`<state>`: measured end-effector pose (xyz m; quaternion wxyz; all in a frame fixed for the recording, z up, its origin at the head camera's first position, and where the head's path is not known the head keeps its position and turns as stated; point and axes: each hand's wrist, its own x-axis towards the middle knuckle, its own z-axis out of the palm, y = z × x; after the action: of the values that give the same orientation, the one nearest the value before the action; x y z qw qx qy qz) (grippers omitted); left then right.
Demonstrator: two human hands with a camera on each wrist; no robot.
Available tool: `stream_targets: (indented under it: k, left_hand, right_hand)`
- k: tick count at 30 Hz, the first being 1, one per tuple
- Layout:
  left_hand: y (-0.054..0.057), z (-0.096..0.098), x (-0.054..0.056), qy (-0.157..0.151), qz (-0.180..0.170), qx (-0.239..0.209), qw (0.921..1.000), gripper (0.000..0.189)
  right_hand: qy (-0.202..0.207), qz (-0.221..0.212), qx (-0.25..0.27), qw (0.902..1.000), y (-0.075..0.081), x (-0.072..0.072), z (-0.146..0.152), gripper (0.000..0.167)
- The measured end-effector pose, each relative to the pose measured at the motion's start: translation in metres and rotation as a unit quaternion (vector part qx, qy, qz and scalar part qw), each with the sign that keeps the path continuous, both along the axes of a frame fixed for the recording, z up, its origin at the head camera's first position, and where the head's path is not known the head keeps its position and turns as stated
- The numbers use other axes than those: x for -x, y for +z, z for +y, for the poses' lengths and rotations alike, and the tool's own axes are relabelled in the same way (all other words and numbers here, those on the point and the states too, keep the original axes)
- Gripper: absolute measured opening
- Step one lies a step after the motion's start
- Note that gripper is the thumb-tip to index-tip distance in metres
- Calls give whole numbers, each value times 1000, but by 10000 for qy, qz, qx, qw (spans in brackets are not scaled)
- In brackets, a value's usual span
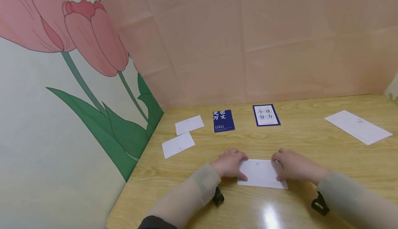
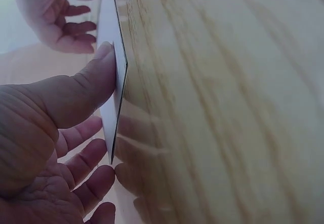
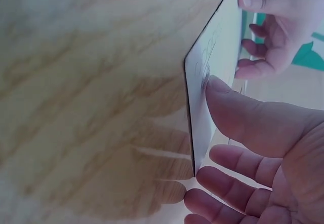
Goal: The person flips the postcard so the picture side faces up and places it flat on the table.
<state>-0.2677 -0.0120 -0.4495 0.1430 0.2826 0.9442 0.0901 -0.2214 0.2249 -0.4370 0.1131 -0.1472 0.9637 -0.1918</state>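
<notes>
A white card [image 1: 261, 174] with a small printed mark lies close over the wooden table in front of me, its long side running left to right. My left hand [image 1: 230, 164] holds its left end, thumb [image 2: 101, 77] on the upper face and fingers around the far corner. At the opposite end, my right hand [image 1: 295, 166] grips the card the same way, its thumb [image 3: 238, 112] on the white face. Faint line drawings show on the card [image 3: 207, 51] in the right wrist view.
Two white cards [image 1: 189, 124] lie at the left. Behind my hands are a blue card [image 1: 224, 121] with white characters and a blue-bordered white card [image 1: 266, 115]. A larger white card [image 1: 359, 127] lies far right. A tulip-painted wall [image 1: 77, 135] borders the table's left.
</notes>
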Motion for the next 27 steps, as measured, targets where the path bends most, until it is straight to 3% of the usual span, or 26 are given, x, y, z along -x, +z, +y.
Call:
stream_targets:
  k: [11, 19, 27]
  left_hand:
    - [2, 1, 5, 10, -187, -96, 9998, 60]
    - [7, 1, 7, 290, -397, -189, 9986, 55]
    - [2, 1, 11, 436, -295, -15, 9986, 56]
  right_hand:
    - [79, -83, 71, 9999, 0, 8, 2, 57]
    - [-23, -318, 61, 9995, 3, 11, 2, 56]
    - [-37, -355, 86, 9993, 2, 11, 0, 56]
